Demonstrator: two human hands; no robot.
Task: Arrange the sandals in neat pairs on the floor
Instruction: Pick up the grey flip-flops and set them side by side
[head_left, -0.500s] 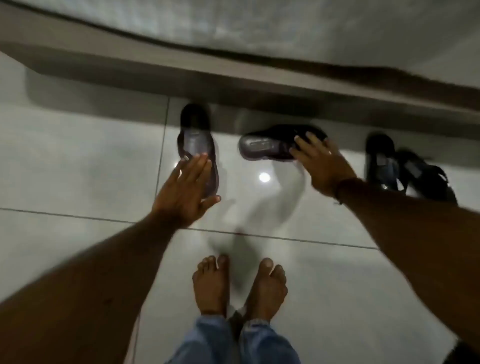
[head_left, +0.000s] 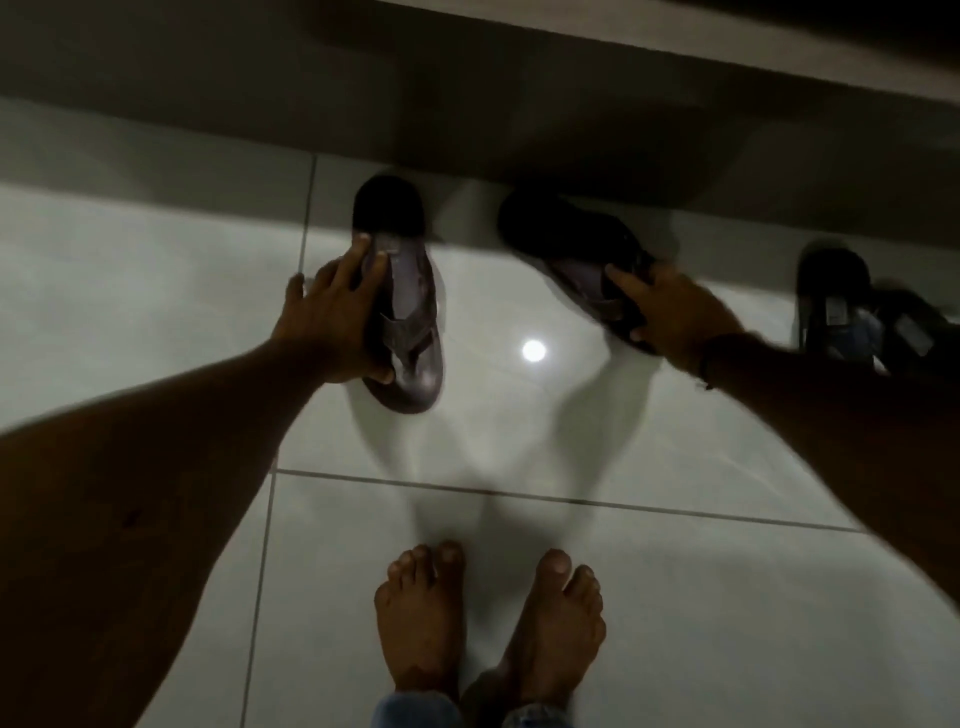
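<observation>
Two dark brown thong sandals lie on the glossy white tile floor near a wall step. The left sandal (head_left: 410, 306) points its heel at the wall, and my left hand (head_left: 332, 322) grips its left edge with fingers over the footbed and thumb under the toe end. The right sandal (head_left: 576, 260) lies turned at an angle. My right hand (head_left: 670, 312) holds its near end, fingers wrapped over the strap. It is blurred. A second pair of black sandals (head_left: 852, 306) sits close together at the far right.
A raised grey step or ledge (head_left: 467, 104) runs along the wall behind the sandals. My bare feet (head_left: 488, 623) stand on the tiles below. A ceiling light reflects on the floor (head_left: 533, 350) between the two brown sandals.
Both hands have closed onto the brown sandals. The right sandal has swung from lying sideways to a diagonal, heel toward the wall. The view has moved closer.
</observation>
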